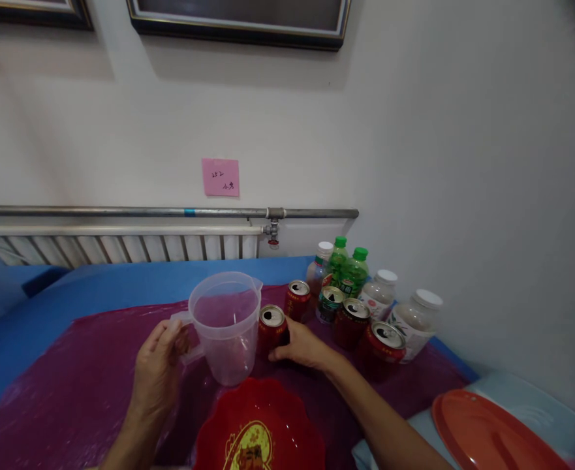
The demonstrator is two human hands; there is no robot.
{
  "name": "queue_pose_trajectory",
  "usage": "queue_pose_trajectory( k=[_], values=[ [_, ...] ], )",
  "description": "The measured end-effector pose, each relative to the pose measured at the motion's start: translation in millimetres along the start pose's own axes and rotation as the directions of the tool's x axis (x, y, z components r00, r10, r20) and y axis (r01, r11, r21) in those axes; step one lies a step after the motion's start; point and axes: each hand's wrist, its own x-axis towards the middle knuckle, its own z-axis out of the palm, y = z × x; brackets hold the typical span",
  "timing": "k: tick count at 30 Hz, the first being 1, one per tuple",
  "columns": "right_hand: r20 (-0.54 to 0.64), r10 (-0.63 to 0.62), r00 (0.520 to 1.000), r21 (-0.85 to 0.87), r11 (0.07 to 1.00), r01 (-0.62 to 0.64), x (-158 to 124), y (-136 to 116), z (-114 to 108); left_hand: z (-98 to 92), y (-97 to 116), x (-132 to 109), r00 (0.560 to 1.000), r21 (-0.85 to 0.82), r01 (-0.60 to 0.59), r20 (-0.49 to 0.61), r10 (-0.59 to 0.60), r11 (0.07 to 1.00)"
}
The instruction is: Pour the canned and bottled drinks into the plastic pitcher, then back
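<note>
My left hand (162,362) is closed round the handle of a clear plastic measuring jug (228,333), which stands upright behind a red scalloped plate (267,424) with a gold emblem. Just right of the jug, the fingers of my right hand (299,343) wrap round a red drink can (271,329) with its top opened. Whether that can touches the table is hidden from me. Another red can (297,300) stands close behind it. A green can (330,305) and two more red cans, one in the middle (352,323) and one nearer (382,349), stand right of my hand.
Green-capped bottles (354,273) and white-capped clear jars (414,320) stand behind the cans at right. A maroon plastic sheet (96,372) covers part of the blue tabletop (135,284). An orange lid (497,431) lies at lower right. A radiator (121,248) runs along the wall.
</note>
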Motion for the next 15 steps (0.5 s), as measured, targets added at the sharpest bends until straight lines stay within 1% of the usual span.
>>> queue_pose_trajectory(
  k=[3,7,10,12,15],
  values=[
    [-0.026,-0.004,1.000,0.016,1.000,0.004,0.3,-0.4,1.3,-2.0,-1.5,0.7,0.998,-0.060,0.060,0.008,-0.059,0.996],
    [-0.062,-0.033,0.998,0.065,0.997,0.037,-1.7,-7.5,-7.5,-2.8,-1.8,1.3,0.999,-0.063,0.045,0.020,-0.044,0.997],
    [-0.140,-0.071,0.988,0.114,0.990,0.088,-3.6,-17.8,-17.3,-1.2,-0.1,0.5,0.999,-0.050,0.039,0.027,-0.038,0.998],
    [-0.193,-0.090,0.977,0.091,0.990,0.109,-5.3,-25.8,-23.4,0.6,1.0,-0.8,0.999,-0.048,0.042,0.022,-0.041,0.998],
    [-0.239,-0.138,0.961,0.004,0.990,0.143,-9.3,-37.4,-31.1,2.6,1.3,-2.5,0.999,-0.066,0.033,0.003,-0.033,0.997]
  ],
)
